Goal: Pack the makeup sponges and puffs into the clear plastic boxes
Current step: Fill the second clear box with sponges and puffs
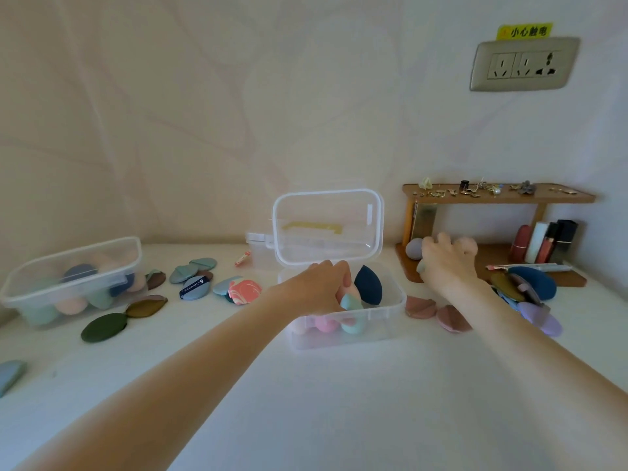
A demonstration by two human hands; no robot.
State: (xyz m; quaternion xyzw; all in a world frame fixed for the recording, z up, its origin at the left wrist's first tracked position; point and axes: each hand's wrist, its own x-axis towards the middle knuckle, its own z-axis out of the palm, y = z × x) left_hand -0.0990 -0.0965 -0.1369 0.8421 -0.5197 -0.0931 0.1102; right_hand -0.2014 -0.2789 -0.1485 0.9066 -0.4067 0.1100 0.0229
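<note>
Your open-lidded clear plastic box (346, 321) in the middle is filling up, so tuck that peach egg-shaped sponge (346, 291) low beside the navy teardrop sponge (368, 283). Your left hand (321, 287) has fingers curled round it. Your right hand (447, 263), fingers spread, reaches the grey sponge (414, 249) on the wooden shelf base (492, 256); pinch gently. The yellow wall sticker (525, 31) reads 小心触电.

The near stretch of the white table (339, 402) lies open. Further back, the raised lid (328, 226) walls off the open box (390, 311) from behind (puffs (436, 312) crowd its right side), and the wooden shelf (498, 195) roofs the right corner.
</note>
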